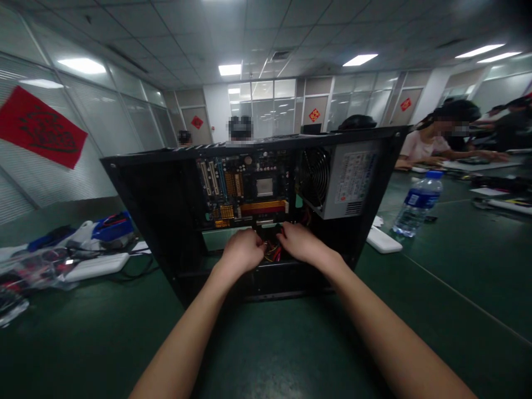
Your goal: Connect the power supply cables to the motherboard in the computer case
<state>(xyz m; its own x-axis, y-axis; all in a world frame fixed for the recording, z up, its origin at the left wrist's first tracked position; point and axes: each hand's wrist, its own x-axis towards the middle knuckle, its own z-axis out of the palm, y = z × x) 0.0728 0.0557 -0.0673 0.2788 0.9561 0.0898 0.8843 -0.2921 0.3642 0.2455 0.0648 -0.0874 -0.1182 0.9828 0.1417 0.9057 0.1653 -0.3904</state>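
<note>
An open black computer case (pixel 166 210) stands on the green table in front of me. Inside it are a motherboard (pixel 233 191) with a bare metal processor top and a grey power supply (pixel 353 180) with a black fan (pixel 315 176). Below the motherboard hangs a bunch of red, yellow and black power cables (pixel 274 252). My left hand (pixel 244 249) is closed at the left side of this bunch, its fingertips on the cables. From the right, my right hand (pixel 300 242) pinches the cables too. The exact ends between the fingers are partly hidden.
A water bottle (pixel 419 204) and a white flat box (pixel 384 239) are right of the case. To the left lie another white box (pixel 97 267), clear plastic packaging (pixel 37 269) and a blue bag (pixel 112 226). Other people sit at tables behind.
</note>
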